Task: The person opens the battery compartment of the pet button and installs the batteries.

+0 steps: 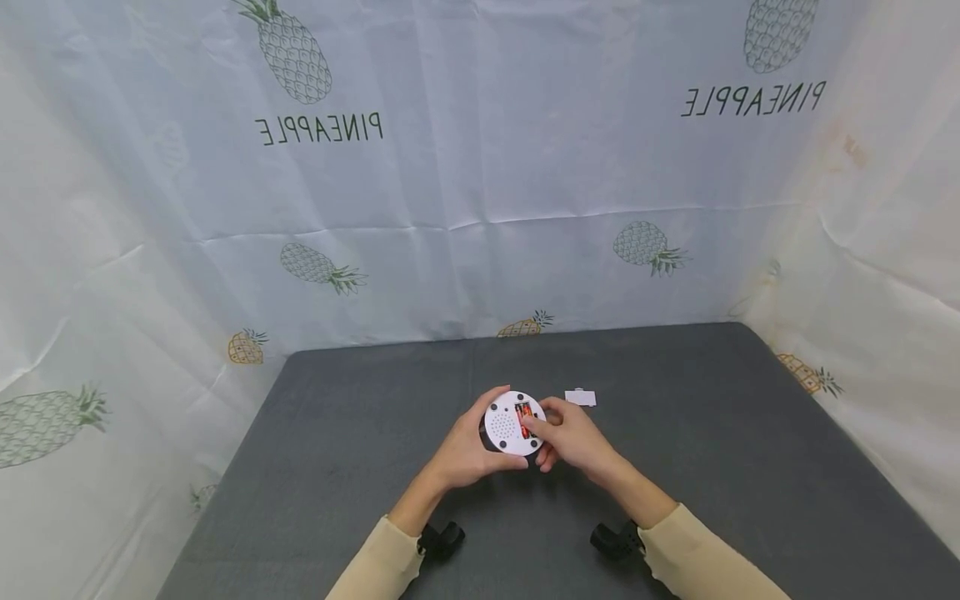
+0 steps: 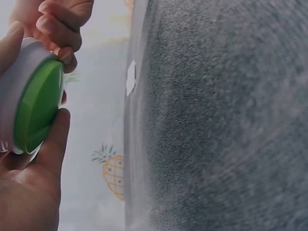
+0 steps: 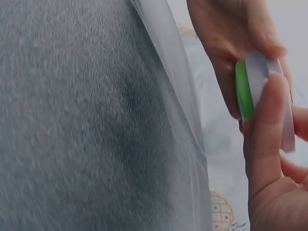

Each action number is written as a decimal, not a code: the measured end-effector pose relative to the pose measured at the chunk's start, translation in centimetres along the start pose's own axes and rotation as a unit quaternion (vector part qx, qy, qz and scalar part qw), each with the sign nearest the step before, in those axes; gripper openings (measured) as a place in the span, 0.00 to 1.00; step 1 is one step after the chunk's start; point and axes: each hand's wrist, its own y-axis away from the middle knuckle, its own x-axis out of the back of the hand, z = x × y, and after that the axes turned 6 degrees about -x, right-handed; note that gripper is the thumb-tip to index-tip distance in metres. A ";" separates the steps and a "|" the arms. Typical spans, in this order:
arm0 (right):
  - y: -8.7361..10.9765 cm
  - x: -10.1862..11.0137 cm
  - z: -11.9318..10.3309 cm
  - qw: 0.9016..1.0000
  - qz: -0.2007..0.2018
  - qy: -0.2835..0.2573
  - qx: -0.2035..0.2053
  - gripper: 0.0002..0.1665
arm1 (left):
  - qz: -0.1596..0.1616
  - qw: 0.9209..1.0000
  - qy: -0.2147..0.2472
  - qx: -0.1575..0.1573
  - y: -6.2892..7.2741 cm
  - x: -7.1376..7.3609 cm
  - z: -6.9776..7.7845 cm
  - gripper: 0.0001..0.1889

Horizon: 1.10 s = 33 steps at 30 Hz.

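Plainly, we see left hand gripping round green-and-white speaker device above dark table; right hand pinches its rim, thumb at red batteries. White battery cover lies just beyond.

- Round white device: green face hidden from the head view; one side cropped in the left wrist view.
- Red batteries in the device: partly covered by the right hand's thumb; lettering too small to read.
- Left hand: some fingers hidden behind the device.
- Sleeves, nearer than the device: cut off.
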 end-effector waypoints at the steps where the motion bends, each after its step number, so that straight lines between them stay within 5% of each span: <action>1: 0.0 0.1 0.0 1.000 -0.003 0.000 -0.001 0.29 | 0.000 1.000 0.000 0.002 0.0 0.0 0.0 0.53; 15: -0.7 3.1 -0.5 0.998 -0.009 0.054 0.015 0.29 | 0.004 1.000 0.005 0.019 0.0 0.4 0.0 0.54; 23: -1.8 5.0 -0.3 0.993 0.047 0.108 0.014 0.23 | 0.013 1.000 0.009 0.020 0.0 0.5 0.0 0.54; 33: -3.3 6.7 0.4 0.969 0.130 0.208 0.039 0.19 | 0.013 0.999 0.012 0.032 0.0 0.4 0.0 0.54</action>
